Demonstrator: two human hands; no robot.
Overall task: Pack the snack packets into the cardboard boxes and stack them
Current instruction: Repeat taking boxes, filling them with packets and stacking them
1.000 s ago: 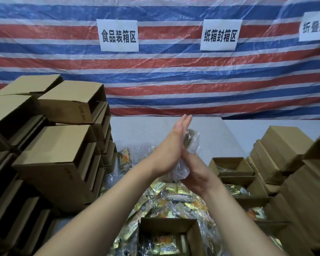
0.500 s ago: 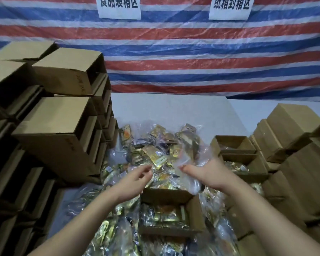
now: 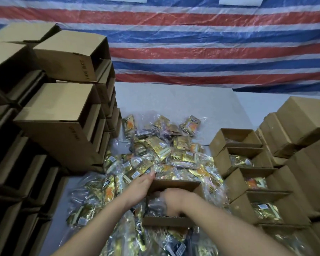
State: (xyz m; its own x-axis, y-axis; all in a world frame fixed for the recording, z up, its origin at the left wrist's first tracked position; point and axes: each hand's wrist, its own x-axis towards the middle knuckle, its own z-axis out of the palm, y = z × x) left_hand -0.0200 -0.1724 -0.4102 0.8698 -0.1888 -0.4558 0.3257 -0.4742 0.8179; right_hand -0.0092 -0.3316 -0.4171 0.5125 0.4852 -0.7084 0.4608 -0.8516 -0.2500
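Striped tarp (image 3: 211,52) behind grey table (image 3: 174,100). Snack packets (image 3: 161,152) heaped mid-table. Open box (image 3: 174,184) at near edge of heap. Left hand (image 3: 140,187) on box's left wall, fingers fairly straight, touching rim. Right hand (image 3: 174,200) reaches down inside box, knuckles up; fingers hidden, grip unclear. Stacked boxes (image 3: 63,117) left; filled boxes (image 3: 248,163) right.

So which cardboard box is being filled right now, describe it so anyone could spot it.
Start at the heap of gold foil snack packets on the grey table. At its near edge sits one open brown cardboard box. Unlike the row of filled boxes rightward, both hands reach into it.
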